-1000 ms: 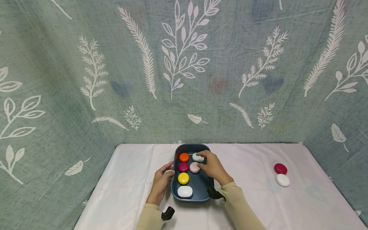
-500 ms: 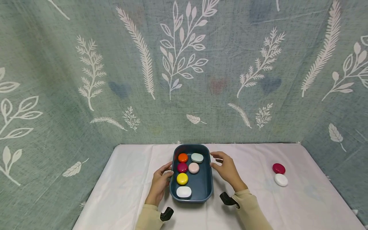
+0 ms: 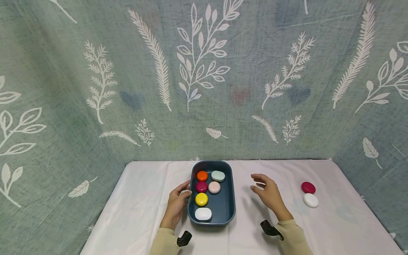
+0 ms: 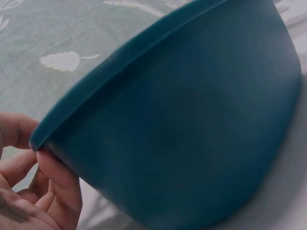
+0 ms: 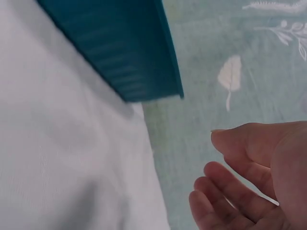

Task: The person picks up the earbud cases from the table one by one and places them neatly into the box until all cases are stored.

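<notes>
A dark blue tray point(image 3: 220, 209) stands on the white cloth in the head view. Inside, its left column runs from an orange disc point(image 3: 202, 176) through a crimson disc point(image 3: 202, 187) and a yellow disc point(image 3: 201, 199) to a white oval piece point(image 3: 203, 214). A pale green oval piece point(image 3: 218, 176) and a pale pink disc point(image 3: 214, 187) lie to their right. My left hand point(image 3: 177, 205) holds the tray's left rim between thumb and fingers, as the left wrist view shows. Apart from the tray on its right, my right hand point(image 3: 269, 193) holds nothing, fingers loosely bent.
Farther right on the cloth-covered table point(image 3: 255, 166) lie another crimson disc point(image 3: 308, 187) and a white disc point(image 3: 310, 200), close together. A green leaf-patterned curtain point(image 3: 204, 141) surrounds the table at the back and sides.
My right hand has let go of the pale green oval piece, lifted out of the tray and moved right over the cloth. The left hand stays at the tray's rim.
</notes>
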The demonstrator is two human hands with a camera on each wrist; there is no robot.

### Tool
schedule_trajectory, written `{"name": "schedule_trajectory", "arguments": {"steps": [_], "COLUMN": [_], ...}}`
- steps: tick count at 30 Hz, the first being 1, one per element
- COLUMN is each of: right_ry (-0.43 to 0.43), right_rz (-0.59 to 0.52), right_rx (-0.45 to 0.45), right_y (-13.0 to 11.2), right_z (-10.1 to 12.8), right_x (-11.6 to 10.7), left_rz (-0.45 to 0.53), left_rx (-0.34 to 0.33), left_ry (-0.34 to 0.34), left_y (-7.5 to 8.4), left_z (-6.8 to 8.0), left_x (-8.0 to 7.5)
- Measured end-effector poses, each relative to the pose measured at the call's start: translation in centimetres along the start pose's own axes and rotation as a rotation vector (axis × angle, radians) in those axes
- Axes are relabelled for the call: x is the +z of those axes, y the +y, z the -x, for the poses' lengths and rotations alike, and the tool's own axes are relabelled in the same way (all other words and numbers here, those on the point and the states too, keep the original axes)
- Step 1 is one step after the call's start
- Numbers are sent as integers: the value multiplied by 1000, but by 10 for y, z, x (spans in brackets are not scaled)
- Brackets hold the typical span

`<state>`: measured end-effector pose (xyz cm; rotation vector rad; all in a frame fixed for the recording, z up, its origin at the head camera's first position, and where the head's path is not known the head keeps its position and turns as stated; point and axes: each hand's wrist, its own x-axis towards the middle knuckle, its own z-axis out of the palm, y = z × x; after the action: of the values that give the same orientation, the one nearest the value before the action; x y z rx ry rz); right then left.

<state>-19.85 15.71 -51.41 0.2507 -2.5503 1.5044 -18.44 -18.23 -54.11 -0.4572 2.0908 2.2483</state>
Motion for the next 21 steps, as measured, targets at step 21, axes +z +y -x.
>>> {"name": "schedule_trajectory", "arguments": {"steps": [21], "right_ry": [130], "right_rz": [125], "right_rx": [-10], "right_y": [42], "right_z": [31], "right_x": [-57], "left_rz": [-7], "left_rx": [3], "left_ry": [6], "left_y": [1], "left_z": [1], "left_x": [0]}}
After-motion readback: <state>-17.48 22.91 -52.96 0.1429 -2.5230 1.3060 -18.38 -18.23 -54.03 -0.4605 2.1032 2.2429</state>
